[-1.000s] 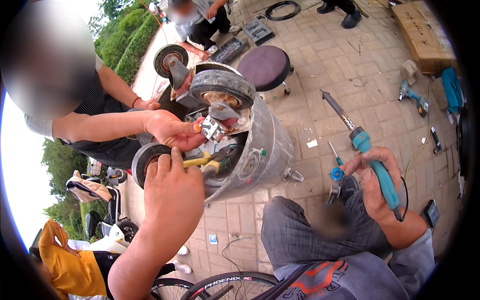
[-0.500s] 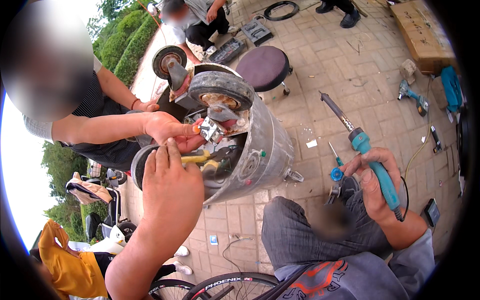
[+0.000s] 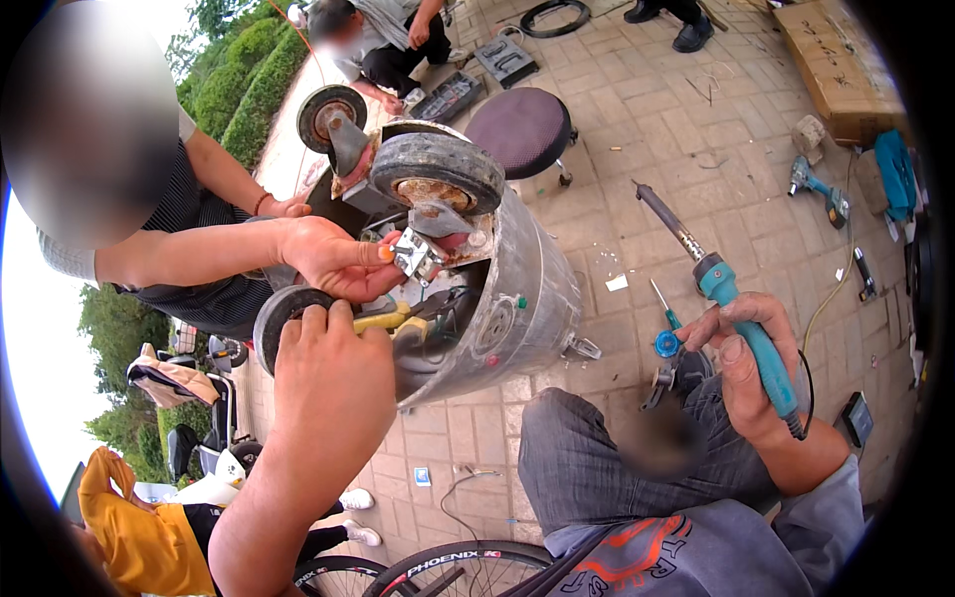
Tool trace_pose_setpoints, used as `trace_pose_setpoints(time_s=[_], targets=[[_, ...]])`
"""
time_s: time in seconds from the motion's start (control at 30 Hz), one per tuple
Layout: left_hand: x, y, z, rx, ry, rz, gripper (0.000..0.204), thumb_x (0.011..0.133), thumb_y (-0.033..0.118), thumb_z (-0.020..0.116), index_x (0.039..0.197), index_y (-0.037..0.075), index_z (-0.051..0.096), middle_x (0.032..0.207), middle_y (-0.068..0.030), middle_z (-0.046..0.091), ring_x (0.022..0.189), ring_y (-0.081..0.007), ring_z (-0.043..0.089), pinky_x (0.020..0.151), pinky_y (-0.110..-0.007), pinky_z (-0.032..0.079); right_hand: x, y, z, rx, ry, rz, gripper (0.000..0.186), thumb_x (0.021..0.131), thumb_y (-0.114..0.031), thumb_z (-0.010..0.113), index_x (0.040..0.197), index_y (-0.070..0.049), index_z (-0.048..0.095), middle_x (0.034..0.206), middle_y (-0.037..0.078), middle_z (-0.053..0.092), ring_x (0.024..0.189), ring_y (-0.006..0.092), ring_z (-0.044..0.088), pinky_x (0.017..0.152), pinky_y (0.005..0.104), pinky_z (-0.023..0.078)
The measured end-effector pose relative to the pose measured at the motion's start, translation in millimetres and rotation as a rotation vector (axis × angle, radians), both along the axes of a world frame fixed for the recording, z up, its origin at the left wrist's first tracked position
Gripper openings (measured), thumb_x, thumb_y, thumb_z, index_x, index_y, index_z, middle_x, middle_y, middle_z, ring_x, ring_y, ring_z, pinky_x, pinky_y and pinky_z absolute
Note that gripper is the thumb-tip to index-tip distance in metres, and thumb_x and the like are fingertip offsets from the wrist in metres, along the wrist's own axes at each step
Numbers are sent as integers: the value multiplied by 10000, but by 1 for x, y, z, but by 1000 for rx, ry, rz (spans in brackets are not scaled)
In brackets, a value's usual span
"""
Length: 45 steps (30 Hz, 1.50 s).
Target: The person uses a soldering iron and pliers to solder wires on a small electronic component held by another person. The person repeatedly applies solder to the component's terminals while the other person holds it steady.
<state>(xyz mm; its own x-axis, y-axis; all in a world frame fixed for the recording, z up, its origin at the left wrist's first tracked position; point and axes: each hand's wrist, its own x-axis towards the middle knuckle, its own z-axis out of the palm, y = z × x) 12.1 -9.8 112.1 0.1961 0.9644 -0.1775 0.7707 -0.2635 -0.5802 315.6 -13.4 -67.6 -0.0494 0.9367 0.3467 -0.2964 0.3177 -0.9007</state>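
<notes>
My left hand (image 3: 333, 383) has its fingers curled over a black caster wheel (image 3: 274, 328) at the near edge of a scuffed metal cylindrical housing (image 3: 537, 298). My right hand (image 3: 741, 358) grips a teal-handled soldering iron (image 3: 751, 348), its tip raised to the upper left, clear of the housing. Two rusty casters (image 3: 438, 174) stand on the housing's top. Beside them a co-worker's hand (image 3: 333, 259) holds a small silver bracket (image 3: 418, 259). Yellow-handled pliers (image 3: 380, 320) lie inside the housing, just beyond my left fingers.
A purple round stool (image 3: 512, 129), a crouching person (image 3: 393, 65) and tool cases (image 3: 502, 60) are behind. To the right are a carton (image 3: 831, 70), a cordless drill (image 3: 821, 189) and a screwdriver (image 3: 671, 316). A bicycle wheel (image 3: 468, 557) and a scooter (image 3: 209, 428) are nearer and left.
The housing, casters and co-worker's hand appear shifted slightly leftward, along with my left hand and the wheel under it. My right hand still holds the iron in nearly the same place.
</notes>
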Motion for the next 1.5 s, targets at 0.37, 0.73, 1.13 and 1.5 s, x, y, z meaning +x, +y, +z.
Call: trace_pose_setpoints(time_s=[0.37,0.73,1.13,1.5], targets=[[5,-39,-30,301,-76,49,147,752,117,589,836,18,657,1103,-156,584,1044,-285,495,942,-491,301,9,-1,-2,237,175,110,430,958,-473,579,1210,-136,484,854,140,594,726,237,580,702,420,505],[4,-48,-49,378,-95,70,204,770,90,573,923,-20,651,1161,-179,584,1120,-326,479,969,-514,305,-4,3,10,-91,590,147,616,999,-524,449,1162,57,569,706,121,553,602,218,604,491,318,476],[-2,-60,-58,373,-360,268,203,747,103,633,912,-15,635,1143,-202,567,1073,-379,511,906,-508,415,-17,8,11,134,277,153,570,1015,-509,401,1182,17,543,736,112,522,551,167,494,496,317,421],[-9,-61,-67,396,-565,335,221,741,91,640,933,-18,632,1137,-218,570,1029,-391,555,883,-476,474,-17,16,-6,175,187,125,572,1012,-506,392,1200,16,533,856,106,514,618,169,499,560,332,441]])
